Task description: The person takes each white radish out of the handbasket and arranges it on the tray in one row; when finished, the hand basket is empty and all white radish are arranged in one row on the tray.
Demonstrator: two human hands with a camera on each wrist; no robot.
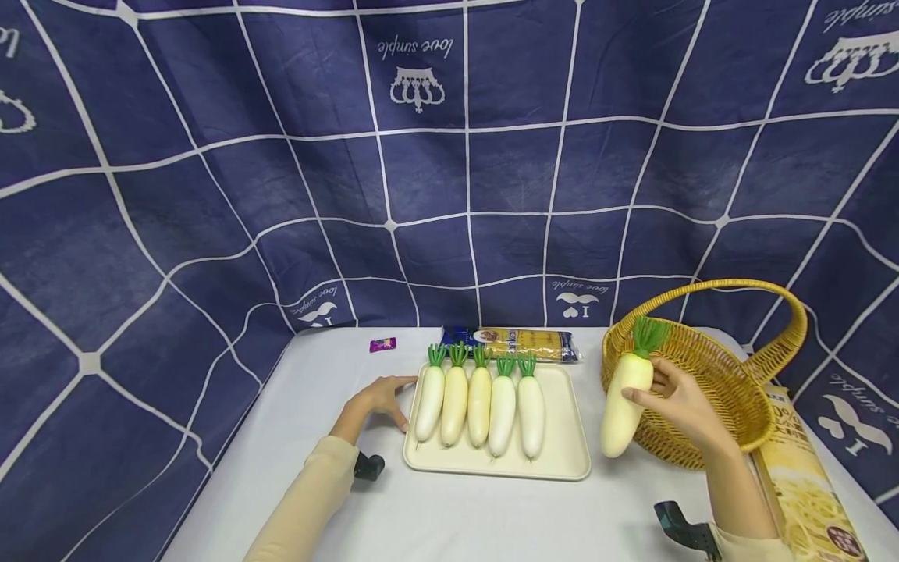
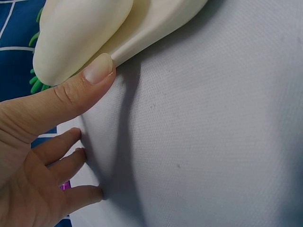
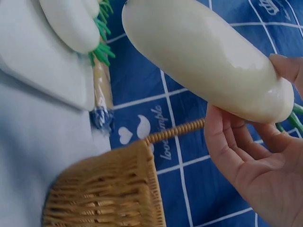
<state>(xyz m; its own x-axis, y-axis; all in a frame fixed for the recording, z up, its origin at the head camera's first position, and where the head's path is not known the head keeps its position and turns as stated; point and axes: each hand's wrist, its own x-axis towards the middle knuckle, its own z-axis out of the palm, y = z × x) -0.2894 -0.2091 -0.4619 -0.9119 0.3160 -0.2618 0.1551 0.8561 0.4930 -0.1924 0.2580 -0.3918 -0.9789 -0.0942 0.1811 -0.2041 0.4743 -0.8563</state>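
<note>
My right hand (image 1: 677, 398) grips a white radish (image 1: 623, 404) with green stalks near its top, in the air beside the front left of the wicker basket (image 1: 755, 402). In the right wrist view the thumb and fingers pinch this radish (image 3: 203, 56) from opposite sides. At the left edge of a cream tray (image 1: 492, 466) is my left hand (image 1: 375, 400), its thumb (image 2: 90, 78) touching the rim and its other fingers spread over the cloth. Several more radishes (image 1: 480, 406) lie side by side on the tray, stalks toward the back.
Behind the tray lies a pasta packet (image 1: 527, 343). A small purple packet (image 1: 382, 344) sits at the back left. Right of the basket, a long yellow noodle package (image 1: 808, 484) lies along the table's edge. A blue checked cloth (image 1: 506, 172) hangs behind the white table (image 1: 449, 519).
</note>
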